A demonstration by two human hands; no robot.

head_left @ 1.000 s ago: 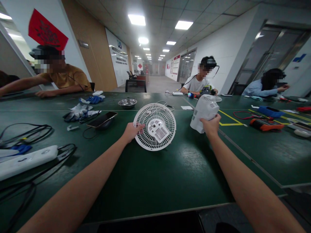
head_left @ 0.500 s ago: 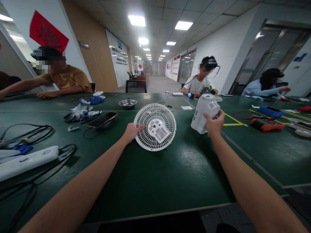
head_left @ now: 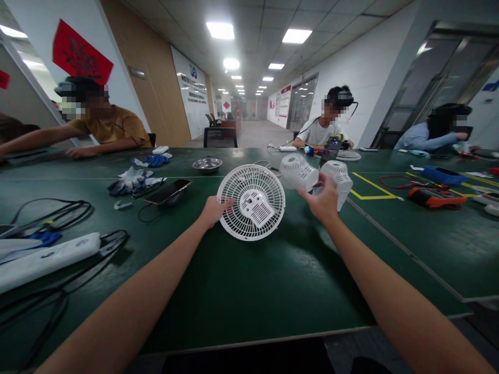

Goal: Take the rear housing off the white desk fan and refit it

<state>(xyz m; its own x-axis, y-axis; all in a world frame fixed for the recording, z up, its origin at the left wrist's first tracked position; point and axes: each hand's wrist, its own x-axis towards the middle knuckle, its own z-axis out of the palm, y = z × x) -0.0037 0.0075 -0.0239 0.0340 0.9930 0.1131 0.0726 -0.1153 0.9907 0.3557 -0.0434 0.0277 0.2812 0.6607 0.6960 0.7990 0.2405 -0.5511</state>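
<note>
At frame centre, gripping a white fan grille by its rim in the left hand. Right of centre, pinching a blurred white shell in the right hand, beside a white housing. Beyond, facing a metal bowl.

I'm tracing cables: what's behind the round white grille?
Past the upper rim of the grille, a pale cable shows; whatever lies directly behind the grille's middle is covered.
</note>
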